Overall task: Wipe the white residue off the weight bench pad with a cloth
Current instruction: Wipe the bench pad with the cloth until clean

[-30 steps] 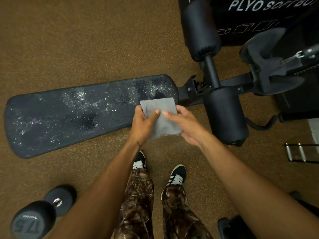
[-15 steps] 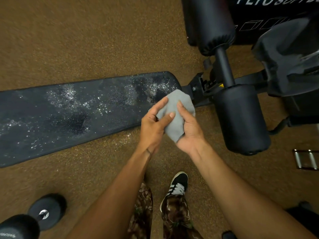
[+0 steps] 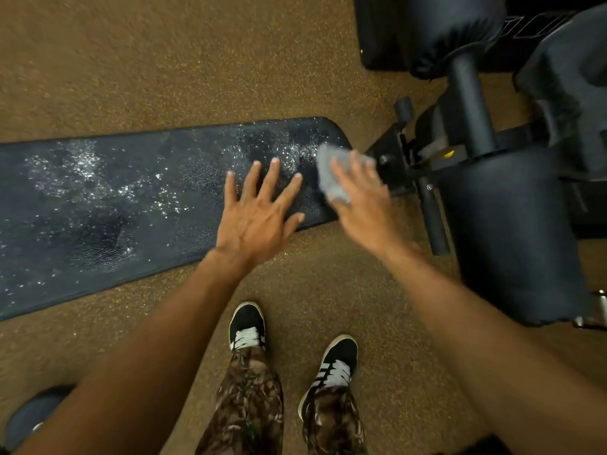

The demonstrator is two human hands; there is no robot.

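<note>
With left hand (image 3: 259, 211) spread over the bench pad (image 3: 184, 251), right hand (image 3: 368, 205) on the wadded cloth (image 3: 328, 178) at its right end — grip too blurred to tell — press firmly, sweep leftward through the white residue (image 3: 75, 165).

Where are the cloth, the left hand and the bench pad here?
cloth (image 3: 329, 178): head view, middle of the grey bunch showing beside the fingers.
left hand (image 3: 254, 221): head view, back of the hand.
bench pad (image 3: 98, 233): head view, dark bare patch of its top.
</note>
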